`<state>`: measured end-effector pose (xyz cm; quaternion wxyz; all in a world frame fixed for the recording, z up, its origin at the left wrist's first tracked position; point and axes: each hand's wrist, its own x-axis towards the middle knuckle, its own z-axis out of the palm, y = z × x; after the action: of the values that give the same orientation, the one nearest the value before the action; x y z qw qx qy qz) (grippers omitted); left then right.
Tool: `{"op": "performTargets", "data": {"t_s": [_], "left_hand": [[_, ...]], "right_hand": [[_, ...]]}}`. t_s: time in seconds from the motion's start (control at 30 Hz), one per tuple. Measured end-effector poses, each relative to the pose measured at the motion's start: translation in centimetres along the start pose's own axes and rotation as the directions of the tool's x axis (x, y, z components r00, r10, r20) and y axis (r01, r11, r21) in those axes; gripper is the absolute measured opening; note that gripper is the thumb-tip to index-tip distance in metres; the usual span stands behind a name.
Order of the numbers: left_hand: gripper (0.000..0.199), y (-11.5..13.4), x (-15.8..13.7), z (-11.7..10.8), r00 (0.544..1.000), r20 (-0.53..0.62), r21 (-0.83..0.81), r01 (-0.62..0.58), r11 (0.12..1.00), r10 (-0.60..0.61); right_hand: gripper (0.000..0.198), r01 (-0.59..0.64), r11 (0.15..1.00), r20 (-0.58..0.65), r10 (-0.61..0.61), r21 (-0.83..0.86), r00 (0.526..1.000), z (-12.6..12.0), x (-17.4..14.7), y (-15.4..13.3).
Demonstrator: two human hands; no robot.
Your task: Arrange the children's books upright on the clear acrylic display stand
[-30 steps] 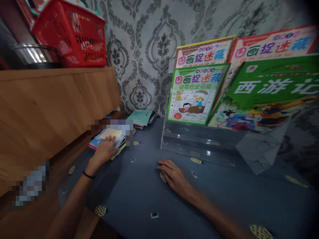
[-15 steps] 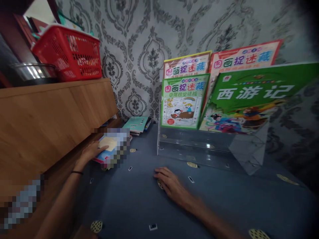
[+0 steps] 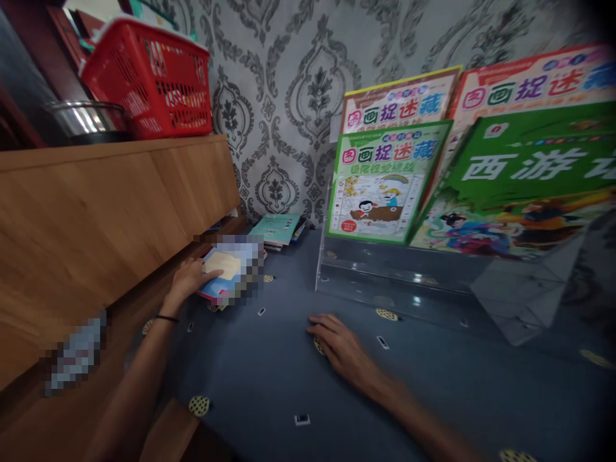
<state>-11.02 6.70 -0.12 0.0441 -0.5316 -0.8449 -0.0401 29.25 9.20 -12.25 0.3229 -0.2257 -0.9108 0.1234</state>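
My left hand (image 3: 190,279) is at the left edge of a stack of books (image 3: 231,269) on the table. Its thumb lies across the light blue cover of the top book, while the other fingers bend at the edge, partly hidden. The cover is partly blurred out. My right hand (image 3: 339,343) rests palm down on the dark cloth, fingers slightly apart and holding nothing. Beyond it stands a clear acrylic rack (image 3: 370,260) with several upright picture books, among them a small green-edged book (image 3: 385,186) and a large green book (image 3: 524,186).
More books (image 3: 276,229), a pale green one on top, lie by the patterned wall. Along the left runs a wooden cabinet (image 3: 120,212) bearing a red basket (image 3: 158,77) and a metal bowl (image 3: 89,119). The grey-blue tablecloth (image 3: 269,359) has pineapple prints.
The view has turned slightly and come nearer, so the rack and its books look larger and sit further right. My left hand stays at the book stack and my right hand stays on the cloth.
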Motion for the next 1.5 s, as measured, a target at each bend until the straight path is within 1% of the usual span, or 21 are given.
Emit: {"op": "performTargets", "data": {"t_s": [0.13, 0.27, 0.33, 0.4, 0.47, 0.53, 0.6, 0.63, 0.7, 0.77, 0.83, 0.97, 1.0, 1.07, 1.13, 1.2, 1.3, 1.33, 1.4, 1.47, 1.5], "left_hand": [[0.083, 0.5, -0.9, -0.4, 0.999, 0.004, -0.044, 0.045, 0.998, -0.044], [0.083, 0.4, -1.8, -0.4, 0.999, 0.028, -0.117, -0.011, 0.993, 0.014], [0.08, 0.2, -2.4, -0.2, 0.998, 0.047, -0.162, -0.027, 0.986, 0.035], [0.078, 0.1, -2.9, 0.1, 0.998, 0.059, -0.197, -0.011, 0.98, 0.023], [0.076, -0.2, -3.3, 0.5, 0.999, 0.051, -0.212, 0.007, 0.977, 0.004], [0.072, -0.5, -3.5, 1.0, 0.999, 0.034, -0.252, 0.009, 0.968, -0.001], [0.066, -1.0, -3.6, 1.9, 1.0, -0.015, -0.28, -0.02, 0.96, 0.016], [0.063, -1.3, -3.6, 2.4, 0.998, -0.049, -0.291, -0.042, 0.956, 0.029], [0.054, -1.9, -3.4, 3.5, 0.989, -0.135, -0.315, -0.093, 0.944, 0.052], [0.045, -2.4, -3.3, 4.4, 0.975, -0.201, -0.337, -0.157, 0.928, 0.092], [0.045, -2.7, -3.6, 4.8, 0.959, -0.231, -0.34, -0.239, 0.91, 0.165], [0.057, -2.4, -5.5, 4.4, 0.894, -0.26, -0.267, -0.431, 0.862, 0.366], [0.057, -2.1, -6.0, 4.2, 0.88, -0.278, -0.25, -0.453, 0.856, 0.385], [0.055, -1.7, -6.9, 3.8, 0.873, -0.277, -0.246, -0.468, 0.849, 0.401], [0.051, -1.2, -7.5, 3.2, 0.875, -0.264, -0.284, -0.473, 0.834, 0.406], [0.047, -0.5, -7.9, 2.4, 0.865, -0.286, -0.375, -0.496, 0.783, 0.412], [0.044, 1.1, -8.2, 0.5, 0.846, -0.389, -0.576, -0.533, 0.621, 0.365], [0.044, 1.8, -8.3, -0.2, 0.854, -0.411, -0.642, -0.52, 0.564, 0.319], [0.045, 3.6, -8.3, -1.7, 0.901, -0.385, -0.767, -0.432, 0.474, 0.198], [0.046, 5.4, -8.4, -2.8, 0.959, -0.272, -0.879, -0.283, 0.383, 0.084], [0.047, 6.3, -8.4, -3.1, 0.977, -0.204, -0.921, -0.21, 0.327, 0.055]], "right_hand": [[0.028, -0.005, 0.999, -0.007, 0.005, 0.037, 1.0, -0.1, -0.1, -0.2], [0.033, -0.069, 0.995, 0.048, 0.065, 0.078, 0.997, 0.2, 1.5, -1.6], [0.041, -0.13, 0.982, 0.125, 0.113, 0.138, 0.986, 0.7, 3.5, -2.9], [0.065, -0.194, 0.948, 0.202, 0.144, 0.253, 0.969, 1.6, 6.0, -4.1], [0.084, -0.269, 0.86, 0.252, 0.171, 0.433, 0.952, 3.0, 8.7, -5.1], [0.093, -0.358, 0.704, 0.253, 0.254, 0.614, 0.933, 4.7, 11.0, -5.5], [0.077, -0.373, 0.518, 0.212, 0.343, 0.77, 0.915, 6.6, 12.5, -5.5], [0.066, -0.381, 0.406, 0.212, 0.401, 0.831, 0.891, 7.3, 13.0, -5.5], [0.055, -0.361, 0.242, 0.214, 0.477, 0.901, 0.853, 8.2, 13.5, -5.3], [0.052, -0.342, 0.134, 0.225, 0.528, 0.93, 0.819, 7.8, 13.5, -5.4], [0.049, -0.33, 0.062, 0.242, 0.555, 0.942, 0.796, 6.5, 13.1, -5.8], [0.042, -0.298, -0.031, 0.258, 0.592, 0.954, 0.763, 2.9, 12.0, -7.4], [0.039, -0.293, -0.045, 0.262, 0.591, 0.955, 0.763, 2.1, 11.6, -7.8], [0.037, -0.291, -0.045, 0.262, 0.579, 0.956, 0.772, 0.8, 10.7, -8.6], [0.039, -0.279, 0.0, 0.231, 0.562, 0.96, 0.794, -0.3, 9.8, -9.2], [0.045, -0.257, 0.093, 0.17, 0.535, 0.962, 0.828, -1.4, 9.1, -9.6], [0.053, -0.207, 0.273, 0.053, 0.482, 0.939, 0.875, -3.0, 8.8, -9.5], [0.053, -0.186, 0.328, 0.011, 0.469, 0.926, 0.883, -3.5, 8.9, -9.3], [0.044, -0.149, 0.435, -0.074, 0.454, 0.888, 0.888, -4.1, 9.1, -8.7], [0.036, -0.157, 0.533, -0.118, 0.446, 0.832, 0.887, -4.3, 9.0, -8.0], [0.038, -0.179, 0.571, -0.119, 0.446, 0.801, 0.887, -4.3, 8.9, -7.6]]}}
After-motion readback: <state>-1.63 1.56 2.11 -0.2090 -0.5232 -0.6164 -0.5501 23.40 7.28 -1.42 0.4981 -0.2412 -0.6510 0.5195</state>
